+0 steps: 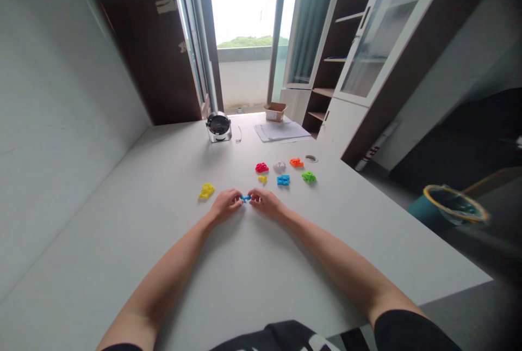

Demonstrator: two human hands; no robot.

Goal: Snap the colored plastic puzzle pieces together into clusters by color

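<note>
Between my fingertips is a small blue plastic piece (245, 198), pinched from both sides just over the white table (244, 280). My left hand (225, 204) is closed on its left end. On its right end, my right hand (265, 202) is closed in the same way. The piece's exact shape is too small to make out. Left of my hands lies a yellow plastic piece (206, 191). Beyond my right hand sit a small yellow piece (262, 179), a red one (261, 167), a white one (279, 166), a blue one (283, 180), an orange one (296, 162) and a green one (309, 177).
A roll of tape (311, 159) lies behind the green piece. Farther back stand a round black-and-silver device (219, 126), papers (283, 131) and a small cardboard box (275, 112). A wall borders the table's left side. A bin (452, 204) stands off its right edge.
</note>
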